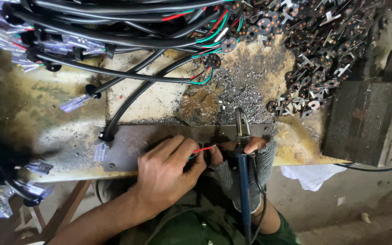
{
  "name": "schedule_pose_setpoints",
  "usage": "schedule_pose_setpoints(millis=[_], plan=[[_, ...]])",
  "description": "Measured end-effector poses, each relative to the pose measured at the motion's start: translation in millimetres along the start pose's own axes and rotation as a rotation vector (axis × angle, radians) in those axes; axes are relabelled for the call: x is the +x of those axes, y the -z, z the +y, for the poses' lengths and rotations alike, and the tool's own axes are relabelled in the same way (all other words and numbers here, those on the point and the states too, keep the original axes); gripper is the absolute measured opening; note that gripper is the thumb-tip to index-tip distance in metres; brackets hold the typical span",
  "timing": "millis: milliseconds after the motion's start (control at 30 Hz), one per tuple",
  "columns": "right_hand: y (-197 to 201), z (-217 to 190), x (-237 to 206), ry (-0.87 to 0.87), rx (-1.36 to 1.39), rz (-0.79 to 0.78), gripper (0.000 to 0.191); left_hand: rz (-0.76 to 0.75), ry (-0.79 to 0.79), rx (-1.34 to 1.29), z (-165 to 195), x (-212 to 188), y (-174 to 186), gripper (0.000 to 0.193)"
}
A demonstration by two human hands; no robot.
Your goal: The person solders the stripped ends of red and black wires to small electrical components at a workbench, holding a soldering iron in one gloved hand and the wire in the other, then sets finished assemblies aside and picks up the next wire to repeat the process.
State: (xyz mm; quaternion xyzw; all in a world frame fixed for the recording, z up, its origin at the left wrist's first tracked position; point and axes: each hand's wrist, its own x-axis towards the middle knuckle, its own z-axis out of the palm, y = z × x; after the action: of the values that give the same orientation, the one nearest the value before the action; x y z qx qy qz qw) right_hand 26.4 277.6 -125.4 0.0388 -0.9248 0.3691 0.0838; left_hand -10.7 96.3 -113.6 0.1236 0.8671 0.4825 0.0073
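Thin wires pinched for soldering at the counter edge.

The left hand has its fingers closed tight on a red wire and a green one, both light, limp and best held just behind the bare tips. The gloved right hand wraps fully round one blue-handled soldering iron, stiff with a hot tip, just right of the wires. Beyond the fingers lie many black cables and a pile of small metal discs, too many to count.

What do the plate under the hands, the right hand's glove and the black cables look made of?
Plate: likely steel, dull grey-brown, flat, with a bolt hole. Glove: knitted grey fabric, ribbed weave, fingertips bare. Cables: black rubber or plastic sheath, smooth with a slight sheen, coloured wires showing at the ends.
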Motion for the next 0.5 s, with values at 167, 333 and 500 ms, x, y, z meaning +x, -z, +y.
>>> schedule_pose_setpoints(millis=[167,333,500], plan=[[5.6,-7.2,9.6,-0.153,0.417,0.107,0.056,0.011,-0.003,0.013,3.4,1.5,2.2,0.018],[10.4,-2.6,8.8,-0.012,0.321,0.184,0.055,0.009,-0.004,0.022,1.9,4.8,-1.1,0.019],[-8.0,16.2,-6.7,-0.304,1.010,0.061,0.043,-0.067,-0.002,0.030,1.5,8.6,-2.4,0.025]])
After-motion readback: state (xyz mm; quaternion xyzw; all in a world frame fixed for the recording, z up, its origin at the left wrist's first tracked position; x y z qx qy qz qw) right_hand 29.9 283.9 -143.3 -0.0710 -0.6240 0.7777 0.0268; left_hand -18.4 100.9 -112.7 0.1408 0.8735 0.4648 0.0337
